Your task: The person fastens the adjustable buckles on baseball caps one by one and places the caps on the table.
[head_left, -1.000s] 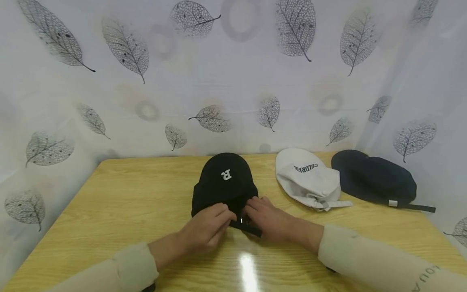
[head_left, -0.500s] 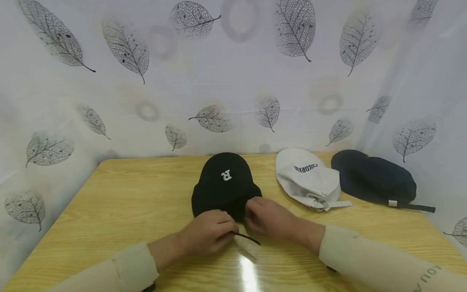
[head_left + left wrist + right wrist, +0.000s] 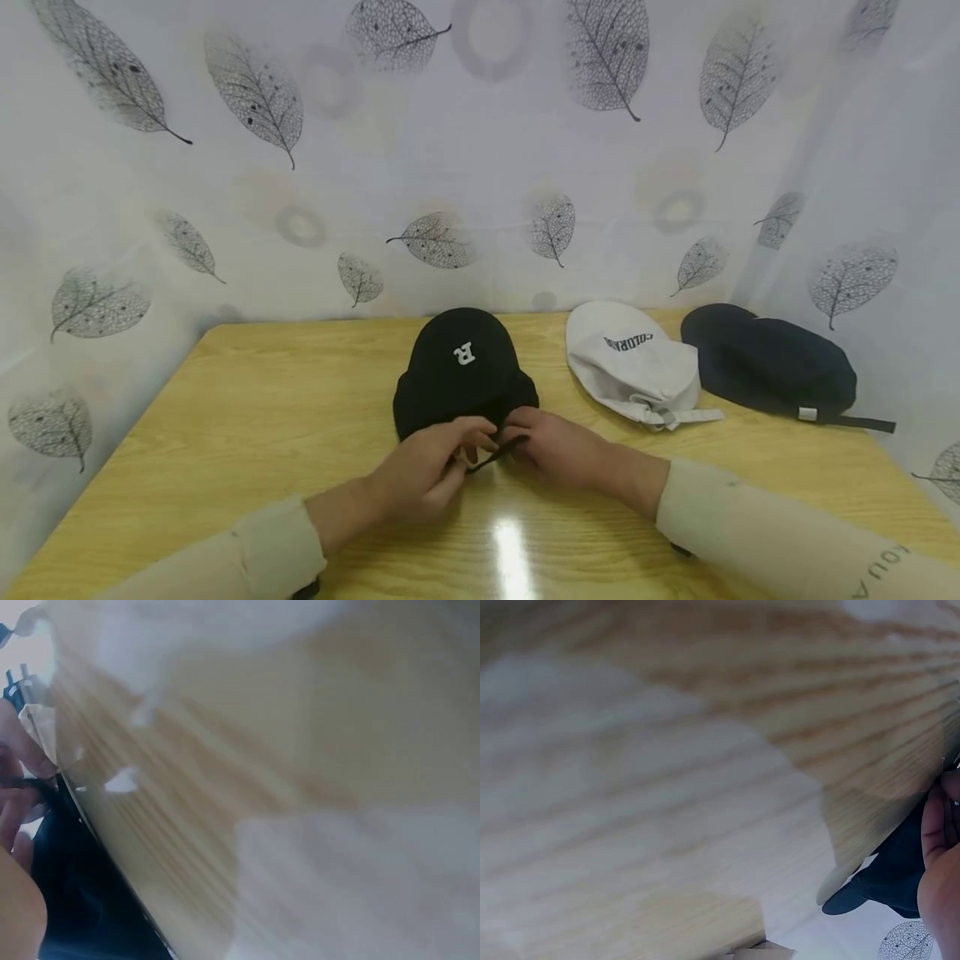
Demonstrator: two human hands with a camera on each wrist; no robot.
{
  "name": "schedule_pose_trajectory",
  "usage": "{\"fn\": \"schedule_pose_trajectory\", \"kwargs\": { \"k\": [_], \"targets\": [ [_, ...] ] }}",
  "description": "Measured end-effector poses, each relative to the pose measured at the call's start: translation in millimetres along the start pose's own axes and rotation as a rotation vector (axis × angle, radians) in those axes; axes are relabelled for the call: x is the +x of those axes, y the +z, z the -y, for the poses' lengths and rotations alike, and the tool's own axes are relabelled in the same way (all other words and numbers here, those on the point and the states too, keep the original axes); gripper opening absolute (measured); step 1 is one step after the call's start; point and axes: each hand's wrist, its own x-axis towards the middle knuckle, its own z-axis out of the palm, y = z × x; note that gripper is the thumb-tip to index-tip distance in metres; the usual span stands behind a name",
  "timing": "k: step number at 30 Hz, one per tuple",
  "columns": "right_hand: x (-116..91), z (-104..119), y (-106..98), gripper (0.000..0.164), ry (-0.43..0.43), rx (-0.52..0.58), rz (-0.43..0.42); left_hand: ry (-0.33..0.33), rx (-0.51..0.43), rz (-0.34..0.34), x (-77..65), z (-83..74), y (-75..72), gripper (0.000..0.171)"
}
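A black cap (image 3: 465,375) with a white letter R lies on the table in the head view, its back opening toward me. My left hand (image 3: 420,471) is at the near left of that opening and pinches the cap's thin black strap (image 3: 491,457) between thumb and fingers. The strap slants up across to my right hand (image 3: 558,450). The right hand's curled fingers grip the cap's back edge at the right; its fingertips and any buckle there are hidden. Dark cloth (image 3: 896,866) shows beside the right fingers (image 3: 934,825) in the right wrist view.
To the right of the black cap lies a white cap (image 3: 637,367) lettered COLORADO, its strap buckled. Farther right is a dark navy cap (image 3: 772,367), its strap reaching over the table's right edge. A leaf-print curtain (image 3: 480,167) hangs behind the wooden table (image 3: 247,400).
The strap's free end, which pointed down and right from the left hand, now slants up to the right hand. The left fingers have spread somewhat. The black cap stays in place.
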Motion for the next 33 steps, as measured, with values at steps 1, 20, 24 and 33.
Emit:
{"fn": "schedule_pose_trajectory", "kwargs": {
  "k": [1, 20, 24, 33],
  "targets": [
    [0, 0, 0, 0.018, 0.003, -0.004, -0.004, -0.051, -0.033, -0.039, -0.1, -1.1, -0.3, 0.040],
    [1, 1, 3, 0.024, 0.046, -0.079, -0.001, 0.136, 0.259, -0.197, -5.7, 1.3, -7.1, 0.029],
    [1, 3, 3, 0.018, 0.071, -0.045, -0.009, 0.118, 0.246, 0.176, -9.4, -1.2, -3.0, 0.031],
    [2, 2, 3, 0.016, 0.086, -0.003, -0.028, 0.179, 0.277, 0.255, -10.0, -1.7, 1.2, 0.012]
  ]
}}
